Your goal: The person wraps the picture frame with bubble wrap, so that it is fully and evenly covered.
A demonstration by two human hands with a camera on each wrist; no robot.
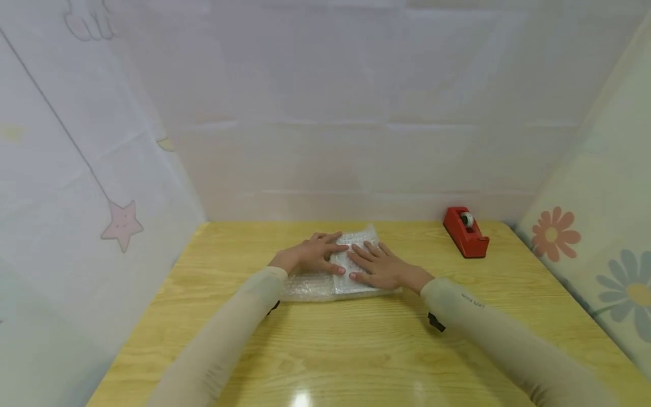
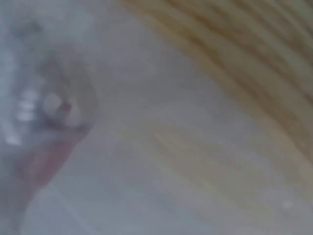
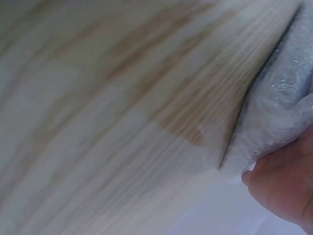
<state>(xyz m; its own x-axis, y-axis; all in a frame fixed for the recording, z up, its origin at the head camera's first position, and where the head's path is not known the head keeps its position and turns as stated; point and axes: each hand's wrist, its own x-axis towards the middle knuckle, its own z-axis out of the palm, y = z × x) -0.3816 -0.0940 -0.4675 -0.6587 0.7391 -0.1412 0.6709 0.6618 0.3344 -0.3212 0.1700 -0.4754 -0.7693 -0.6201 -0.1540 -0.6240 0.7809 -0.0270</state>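
A sheet of bubble wrap (image 1: 310, 288) lies on the wooden table, folded over a flat white item (image 1: 346, 284) whose kind is hidden by the wrap. My left hand (image 1: 311, 255) rests with spread fingers at the left side of the folded part. On its right side my right hand (image 1: 382, 268) lies flat, fingers fanned out over the wrap. In the right wrist view the bubble wrap (image 3: 276, 105) bulges at the edge of the bundle, with part of the right hand (image 3: 288, 181) against it. The left wrist view is a close blur.
A red tape dispenser (image 1: 465, 233) with a roll of tape stands at the back right of the wooden table (image 1: 346, 345). Pale printed cloth (image 1: 325, 164) hangs behind the table and along both sides.
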